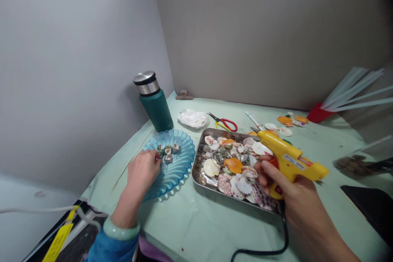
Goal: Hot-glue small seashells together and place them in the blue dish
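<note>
My right hand [294,196] is wrapped round the handle of a yellow hot glue gun [282,155], its nozzle pointing up and left above the right part of the metal tray [196,178]. Scallop shells and many small shells fill that tray. Over the left side of a blue scalloped plate [181,168], my left hand [143,172] has its fingers pinched together beside a little cluster of small shells [168,151]. Whatever those fingertips hold, if anything, is hidden behind the hand.
A green bottle [156,108] stands behind the plate. Red-and-yellow-handled pliers [224,123], a white crumpled bundle [193,118] and a pen [253,120] lie behind the tray. At right are loose shells [285,121], a red cup [319,113] of glue sticks and a black flat object [368,208]. A black cord [260,251] runs in front.
</note>
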`<control>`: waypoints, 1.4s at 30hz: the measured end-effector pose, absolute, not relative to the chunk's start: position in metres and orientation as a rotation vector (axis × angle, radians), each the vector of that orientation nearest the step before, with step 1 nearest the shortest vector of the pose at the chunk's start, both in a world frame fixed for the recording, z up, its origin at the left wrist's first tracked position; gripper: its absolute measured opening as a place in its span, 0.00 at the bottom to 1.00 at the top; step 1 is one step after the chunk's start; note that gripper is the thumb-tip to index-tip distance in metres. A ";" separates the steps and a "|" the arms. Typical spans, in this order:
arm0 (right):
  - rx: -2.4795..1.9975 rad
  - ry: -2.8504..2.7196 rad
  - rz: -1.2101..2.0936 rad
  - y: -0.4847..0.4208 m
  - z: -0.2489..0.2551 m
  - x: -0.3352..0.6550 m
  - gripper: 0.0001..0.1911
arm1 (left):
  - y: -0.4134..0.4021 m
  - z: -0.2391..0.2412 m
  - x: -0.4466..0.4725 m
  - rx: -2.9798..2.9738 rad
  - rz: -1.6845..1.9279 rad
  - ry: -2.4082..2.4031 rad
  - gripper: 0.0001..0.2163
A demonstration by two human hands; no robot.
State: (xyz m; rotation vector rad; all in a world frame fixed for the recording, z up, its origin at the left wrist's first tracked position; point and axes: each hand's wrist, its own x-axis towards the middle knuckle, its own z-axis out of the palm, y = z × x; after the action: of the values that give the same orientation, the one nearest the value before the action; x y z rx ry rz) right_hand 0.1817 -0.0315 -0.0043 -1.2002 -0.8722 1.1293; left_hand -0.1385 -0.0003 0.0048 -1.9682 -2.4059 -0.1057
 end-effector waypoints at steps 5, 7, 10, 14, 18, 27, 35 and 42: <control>-1.214 -0.902 1.113 -0.030 -0.006 0.182 0.12 | -0.006 0.010 -0.144 -1.888 -0.138 -2.444 0.12; -1.214 -0.915 1.112 -0.029 -0.008 0.183 0.11 | -0.009 0.013 -0.148 -1.842 -0.158 -2.468 0.12; -1.227 -0.930 1.112 -0.028 -0.010 0.183 0.11 | -0.012 0.015 -0.153 -1.808 -0.202 -2.491 0.13; -1.232 -0.943 1.111 -0.028 -0.012 0.185 0.11 | -0.011 0.015 -0.154 -1.857 -0.214 -2.520 0.14; -1.230 -0.943 1.126 -0.029 -0.011 0.184 0.10 | -0.013 0.013 -0.149 -1.900 -0.141 -2.527 0.14; -1.231 -0.941 1.121 -0.028 -0.006 0.180 0.12 | -0.011 0.006 -0.132 -2.212 -0.283 -2.031 0.10; -1.225 -0.923 1.136 -0.031 -0.008 0.182 0.14 | 0.002 -0.001 -0.129 -2.216 -0.152 -1.950 0.11; -1.186 -0.901 1.158 -0.031 -0.004 0.180 0.15 | 0.001 0.000 -0.131 -2.139 -0.375 -2.059 0.11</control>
State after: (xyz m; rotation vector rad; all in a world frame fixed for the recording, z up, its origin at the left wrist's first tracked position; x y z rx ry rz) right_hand 0.1800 -0.0309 -0.0042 -1.1857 -0.9012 1.1579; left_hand -0.1311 0.0010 0.0004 -2.1391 -2.0591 -0.3747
